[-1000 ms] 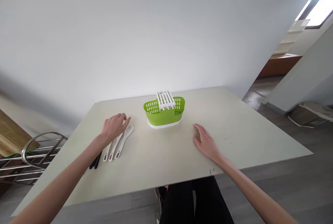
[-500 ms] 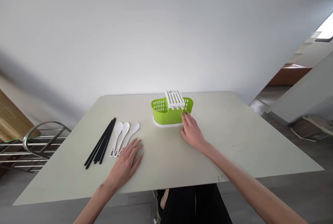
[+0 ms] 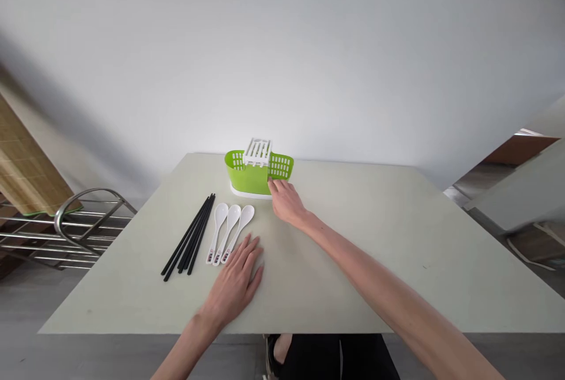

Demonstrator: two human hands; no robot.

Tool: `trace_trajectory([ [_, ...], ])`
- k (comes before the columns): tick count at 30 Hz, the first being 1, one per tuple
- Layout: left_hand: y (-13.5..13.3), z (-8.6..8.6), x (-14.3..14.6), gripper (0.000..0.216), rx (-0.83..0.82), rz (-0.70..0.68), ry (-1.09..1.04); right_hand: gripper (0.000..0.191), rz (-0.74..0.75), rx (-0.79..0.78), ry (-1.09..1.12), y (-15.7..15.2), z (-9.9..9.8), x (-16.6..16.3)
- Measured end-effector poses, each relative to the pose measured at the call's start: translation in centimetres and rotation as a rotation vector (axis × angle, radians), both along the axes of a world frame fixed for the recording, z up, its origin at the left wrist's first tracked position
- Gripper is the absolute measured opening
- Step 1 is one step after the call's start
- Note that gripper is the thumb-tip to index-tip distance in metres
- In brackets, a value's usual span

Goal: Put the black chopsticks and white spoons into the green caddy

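A green slotted cutlery basket (image 3: 247, 175) with a white slotted top piece (image 3: 258, 151) stands at the far side of the pale table (image 3: 375, 250). My right hand (image 3: 286, 200) reaches to the basket's right end, fingertips touching its green wall. My left hand (image 3: 236, 283) lies flat on the table, fingers spread, holding nothing. Just beyond its fingertips lie three white spoons (image 3: 229, 225) side by side. Left of the spoons lies a bundle of several black chopsticks (image 3: 189, 236).
A metal wire rack (image 3: 53, 233) stands off the table's left edge, with a bamboo board (image 3: 22, 174) behind it. A plain white wall rises behind the table. My dark-clothed legs (image 3: 326, 356) show under the near edge.
The view has swung left. My right hand went from the bare table to the basket's right end. My left hand came off the spoons and settled flat nearer to me.
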State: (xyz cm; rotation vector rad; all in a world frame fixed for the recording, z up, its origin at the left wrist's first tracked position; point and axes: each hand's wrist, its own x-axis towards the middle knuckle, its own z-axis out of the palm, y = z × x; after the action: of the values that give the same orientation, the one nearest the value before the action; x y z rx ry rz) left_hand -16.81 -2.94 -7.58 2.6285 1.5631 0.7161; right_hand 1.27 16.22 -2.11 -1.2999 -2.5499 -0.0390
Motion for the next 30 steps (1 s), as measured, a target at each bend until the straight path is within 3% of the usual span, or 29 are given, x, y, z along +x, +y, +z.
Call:
trace_trajectory([
  [8,-0.3,-0.2,0.0,0.039,0.003,0.015,-0.018,0.067,0.06,-0.03,0.028,1.2,0.7,-7.6],
  [18,-0.3,0.1,0.2,0.037,0.0,0.019,-0.001,0.067,0.174,-0.073,0.057,-0.9,1.3,-7.2],
  [24,-1.2,1.5,0.0,0.034,0.038,0.032,-0.014,0.072,0.282,-0.049,0.271,-2.2,-0.4,-2.1],
  [30,-2.3,2.6,-1.8,0.026,0.138,0.192,-0.062,0.07,0.105,-0.149,0.376,-5.3,-6.2,10.1],
])
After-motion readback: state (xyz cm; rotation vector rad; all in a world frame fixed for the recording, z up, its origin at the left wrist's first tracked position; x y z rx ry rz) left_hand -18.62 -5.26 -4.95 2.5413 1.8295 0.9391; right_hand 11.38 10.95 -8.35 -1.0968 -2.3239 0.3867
